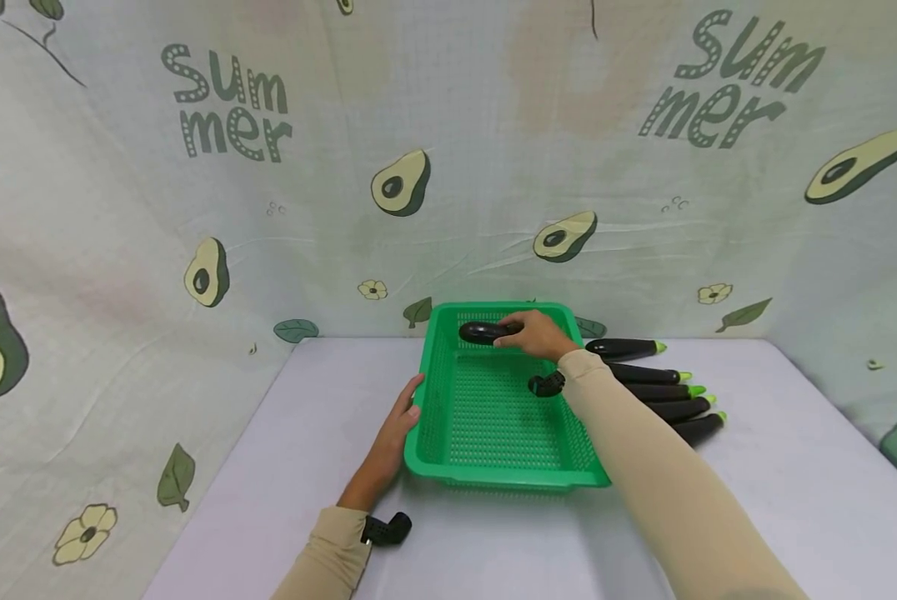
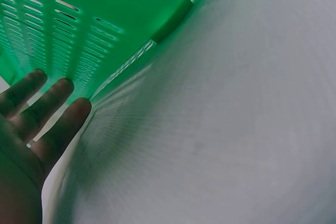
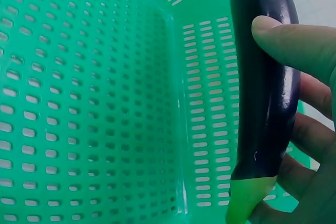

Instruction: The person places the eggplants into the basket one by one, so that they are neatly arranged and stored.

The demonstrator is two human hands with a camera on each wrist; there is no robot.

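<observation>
Over the far end of the green plastic basket (image 1: 486, 477), my right hand (image 1: 540, 335) grips a dark eggplant (image 1: 480, 333). In the right wrist view the eggplant (image 3: 266, 87) has a light green stem end, and the thumb lies across its side with the fingers behind. The slotted basket wall (image 3: 207, 98) shows behind it. My left hand (image 1: 392, 433) is at the basket's left side, thumb near the rim. Seen from the left wrist, its straight fingers (image 2: 58, 95) touch or nearly touch the outer wall of the basket (image 2: 121, 3).
Several more eggplants (image 1: 647, 392) lie side by side on the white table (image 1: 268, 500), right of the basket, partly hidden by my right arm. A cloth backdrop (image 1: 478, 167) printed with avocados and lettering hangs behind the table and along both sides.
</observation>
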